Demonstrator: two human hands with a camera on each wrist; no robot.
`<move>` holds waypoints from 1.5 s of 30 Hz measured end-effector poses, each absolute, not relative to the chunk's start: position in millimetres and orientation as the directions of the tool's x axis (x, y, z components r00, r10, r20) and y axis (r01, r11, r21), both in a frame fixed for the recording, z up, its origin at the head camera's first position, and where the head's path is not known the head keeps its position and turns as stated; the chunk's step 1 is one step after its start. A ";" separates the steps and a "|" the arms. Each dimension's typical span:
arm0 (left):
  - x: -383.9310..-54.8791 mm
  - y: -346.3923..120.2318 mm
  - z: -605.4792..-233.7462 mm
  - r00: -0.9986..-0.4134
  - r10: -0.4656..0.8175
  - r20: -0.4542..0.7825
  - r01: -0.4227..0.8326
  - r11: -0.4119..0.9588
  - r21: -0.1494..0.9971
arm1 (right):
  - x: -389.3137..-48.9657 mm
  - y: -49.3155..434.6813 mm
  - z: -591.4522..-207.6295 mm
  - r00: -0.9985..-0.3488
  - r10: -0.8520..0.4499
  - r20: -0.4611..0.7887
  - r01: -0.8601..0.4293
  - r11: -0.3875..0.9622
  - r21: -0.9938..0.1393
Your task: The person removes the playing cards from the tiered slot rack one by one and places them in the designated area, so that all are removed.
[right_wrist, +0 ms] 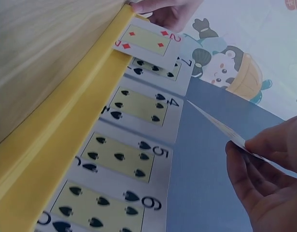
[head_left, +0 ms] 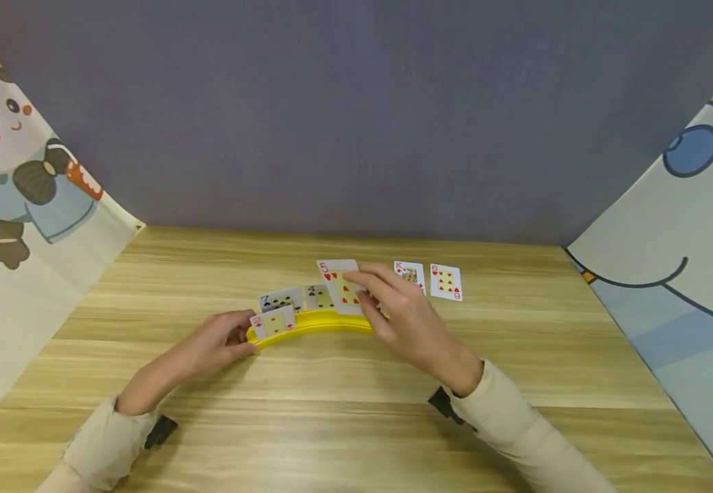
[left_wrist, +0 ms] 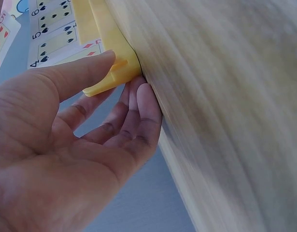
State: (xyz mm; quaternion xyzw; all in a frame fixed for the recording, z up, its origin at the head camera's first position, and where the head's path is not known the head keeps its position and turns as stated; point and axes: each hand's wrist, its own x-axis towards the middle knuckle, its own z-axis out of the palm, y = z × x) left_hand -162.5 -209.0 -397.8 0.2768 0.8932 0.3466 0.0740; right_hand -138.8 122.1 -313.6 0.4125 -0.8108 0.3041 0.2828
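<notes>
A curved yellow card holder [head_left: 319,321] lies on the wooden table. My left hand [head_left: 211,339] grips its left end, thumb on one face and fingers on the other. At that end a two of diamonds [head_left: 274,323] stands in the front. Behind it, in a row, are a seven of spades [head_left: 279,299], a four of spades [head_left: 318,296], a five of spades [right_wrist: 119,152] and a six of spades [right_wrist: 100,205]. My right hand [head_left: 406,315] pinches a five of hearts [head_left: 340,287] above the holder; the right wrist view shows this card nearly edge-on.
A king of diamonds [head_left: 410,275] and a six of hearts [head_left: 445,281] lie face up on the table [head_left: 307,424] beyond the right hand. A grey panel [head_left: 356,123] rises behind the table, with cartoon-printed sheets at both sides.
</notes>
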 end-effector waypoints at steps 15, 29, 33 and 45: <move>-161.6 -208.3 -396.8 -0.841 0.538 0.060 0.439 0.613 0.657 | -142.9 147.3 -308.0 -0.522 -0.423 0.741 -0.811 0.516 -0.277; -163.5 -208.9 -400.6 -0.841 0.539 0.048 0.417 0.589 0.692 | -153.8 174.5 -304.5 -0.532 -0.332 0.778 -0.782 0.545 -0.302; -165.0 -208.1 -401.5 -0.841 0.540 0.040 0.416 0.596 0.687 | -160.7 186.2 -306.9 -0.542 -0.298 0.785 -0.762 0.568 -0.310; -164.0 -208.7 -397.6 -0.836 0.546 0.046 0.422 0.588 0.690 | -179.7 224.4 -307.8 -0.574 -0.177 0.800 -0.681 0.645 -0.347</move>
